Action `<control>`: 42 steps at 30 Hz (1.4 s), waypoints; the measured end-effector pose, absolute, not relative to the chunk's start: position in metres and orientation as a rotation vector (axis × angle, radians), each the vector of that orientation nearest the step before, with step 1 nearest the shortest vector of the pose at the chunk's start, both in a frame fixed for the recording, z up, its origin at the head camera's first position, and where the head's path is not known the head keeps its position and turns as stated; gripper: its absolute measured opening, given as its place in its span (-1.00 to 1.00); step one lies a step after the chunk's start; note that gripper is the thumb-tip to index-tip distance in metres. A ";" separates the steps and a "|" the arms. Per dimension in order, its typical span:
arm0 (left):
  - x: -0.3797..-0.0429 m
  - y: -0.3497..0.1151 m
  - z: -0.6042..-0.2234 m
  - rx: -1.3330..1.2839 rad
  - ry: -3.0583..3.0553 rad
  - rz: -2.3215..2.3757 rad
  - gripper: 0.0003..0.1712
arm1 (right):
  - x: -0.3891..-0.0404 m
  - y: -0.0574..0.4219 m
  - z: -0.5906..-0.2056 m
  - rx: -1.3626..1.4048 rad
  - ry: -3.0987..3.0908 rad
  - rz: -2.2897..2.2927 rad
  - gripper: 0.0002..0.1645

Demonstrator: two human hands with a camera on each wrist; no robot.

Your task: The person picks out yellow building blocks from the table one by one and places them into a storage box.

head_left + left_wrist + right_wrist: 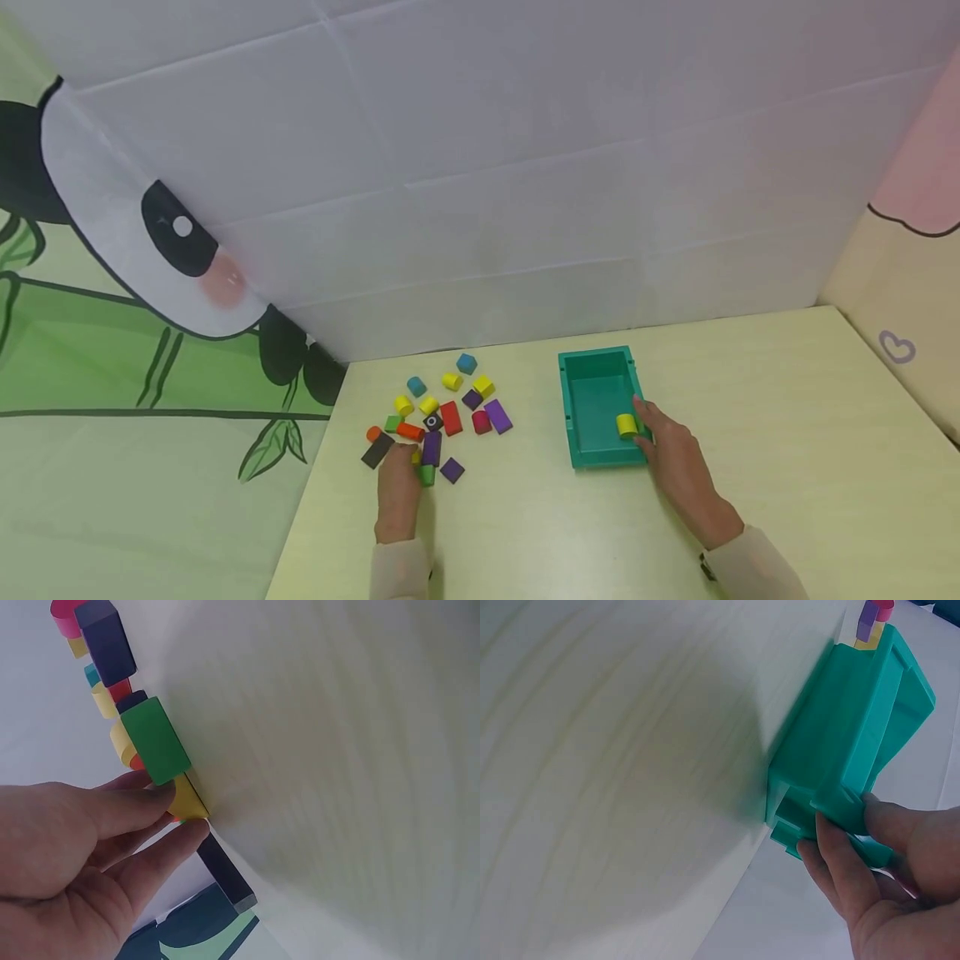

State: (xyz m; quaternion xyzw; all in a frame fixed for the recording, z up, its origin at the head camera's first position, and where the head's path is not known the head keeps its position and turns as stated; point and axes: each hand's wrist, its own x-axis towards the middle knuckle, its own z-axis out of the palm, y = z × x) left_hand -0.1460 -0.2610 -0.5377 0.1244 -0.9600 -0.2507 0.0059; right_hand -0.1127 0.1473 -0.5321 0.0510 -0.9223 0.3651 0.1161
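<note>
My left hand (397,492) is at the near edge of a loose group of coloured blocks, its thumb and fingertips pinching a yellow block (187,801) low over the table. Right beside those fingers stands a green block (156,741), and a black block (226,871) lies past the thumb. A teal tray (596,400) sits to the right, with a yellow cylinder (626,426) inside near its right wall. My right hand (681,467) grips that wall, thumb over the rim and fingers outside, as the right wrist view shows.
Around the left hand are more blocks: a purple block (498,416), a red block (451,418), a blue block (467,363) and several yellow ones. A printed cloth wall (480,250) rises behind the pale table (525,533).
</note>
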 end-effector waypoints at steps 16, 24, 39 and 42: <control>-0.138 -0.268 -0.535 0.238 -2.952 -0.633 -0.60 | -0.110 0.147 -0.533 0.163 -2.691 1.084 -0.20; -0.136 -0.264 -0.530 0.276 -2.968 -0.661 -0.60 | -0.110 0.147 -0.533 0.164 -2.687 1.085 -0.20; -0.144 -0.247 -0.509 0.284 -2.958 -0.741 -0.57 | -0.112 0.147 -0.531 0.162 -2.675 1.091 -0.21; -0.145 -0.242 -0.509 0.242 -2.939 -0.730 -0.58 | -0.112 0.146 -0.531 0.166 -2.670 1.092 -0.21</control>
